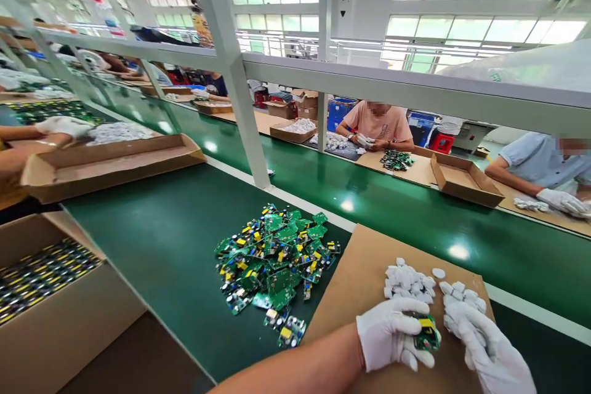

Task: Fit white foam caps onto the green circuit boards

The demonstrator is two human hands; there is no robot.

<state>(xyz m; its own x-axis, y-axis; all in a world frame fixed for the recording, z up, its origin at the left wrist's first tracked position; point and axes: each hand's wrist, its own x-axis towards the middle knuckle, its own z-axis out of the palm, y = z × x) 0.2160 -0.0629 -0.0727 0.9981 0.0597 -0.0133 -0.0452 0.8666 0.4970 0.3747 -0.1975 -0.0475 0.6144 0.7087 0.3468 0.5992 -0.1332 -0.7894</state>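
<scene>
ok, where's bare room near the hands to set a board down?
Free: green belt left of the circuit board pile, toward the cardboard box; bare cardboard sheet between that pile and the white plastic pieces.
Crowded: around the left hand, which holds a board, and the right hand at the white pieces.

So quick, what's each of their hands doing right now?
Left hand: closed around a small green circuit board.
Right hand: on the white plastic pieces; grip cannot be told.
</scene>
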